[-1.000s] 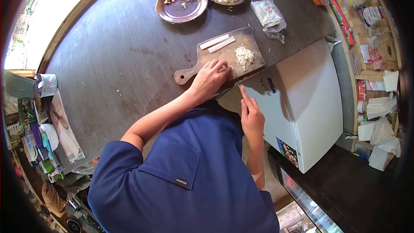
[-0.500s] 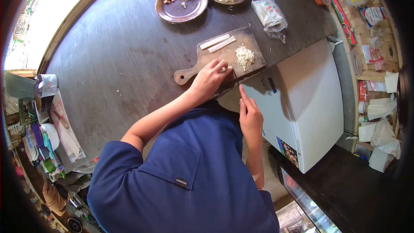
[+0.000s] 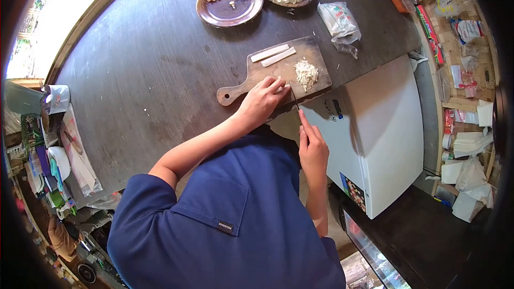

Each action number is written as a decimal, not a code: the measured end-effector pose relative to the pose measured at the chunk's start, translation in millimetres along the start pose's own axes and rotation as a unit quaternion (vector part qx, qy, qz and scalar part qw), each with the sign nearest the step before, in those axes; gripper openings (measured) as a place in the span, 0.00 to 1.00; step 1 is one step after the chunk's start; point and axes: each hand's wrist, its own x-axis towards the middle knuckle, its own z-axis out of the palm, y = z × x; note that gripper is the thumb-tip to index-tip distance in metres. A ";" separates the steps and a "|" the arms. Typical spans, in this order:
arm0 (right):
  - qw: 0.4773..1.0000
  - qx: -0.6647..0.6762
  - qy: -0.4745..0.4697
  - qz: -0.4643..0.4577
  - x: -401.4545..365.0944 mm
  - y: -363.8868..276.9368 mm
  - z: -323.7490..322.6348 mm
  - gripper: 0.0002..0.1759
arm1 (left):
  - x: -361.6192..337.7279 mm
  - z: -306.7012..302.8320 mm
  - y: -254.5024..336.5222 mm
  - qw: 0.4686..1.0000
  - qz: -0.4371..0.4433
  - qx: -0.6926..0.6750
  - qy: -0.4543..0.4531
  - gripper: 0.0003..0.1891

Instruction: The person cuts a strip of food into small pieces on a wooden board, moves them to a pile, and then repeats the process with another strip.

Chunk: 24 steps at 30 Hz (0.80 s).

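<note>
A wooden cutting board (image 3: 251,78) with a round handle lies near the table's front edge. On it are two pale strips (image 3: 274,55) and a small heap of thin pale shreds (image 3: 307,74). My left hand (image 3: 262,99) is closed over the board, fingers curled on a pale piece (image 3: 287,89) that they mostly hide. Wrapped round a knife handle, my right hand (image 3: 312,147) is just off the table edge. The thin dark knife blade (image 3: 294,97) reaches onto the board, right beside my left fingertips.
Behind the board stand a brown plate (image 3: 225,17) with small brown bits and a bowl (image 3: 309,0) heaped with pale shreds. A plastic packet (image 3: 339,23) lies to the right. A white fridge (image 3: 388,139) adjoins the table's edge; utensils (image 3: 53,163) crowd the far left.
The view has shifted slightly, so the table things appear a little to the right. Both hands keep nearly the same position, the knife still beside my left fingers.
</note>
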 end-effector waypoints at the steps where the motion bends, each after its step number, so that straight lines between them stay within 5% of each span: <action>1: 1.000 -0.007 -0.005 0.003 -1.0 -0.2 -1.5 0.28 | 0.3 -0.9 0.9 1.000 0.002 0.008 -0.007 0.27; 24: 0.998 0.052 0.021 -0.002 -0.7 4.0 3.0 0.27 | -3.9 10.0 6.2 0.999 -0.027 0.000 0.028 0.24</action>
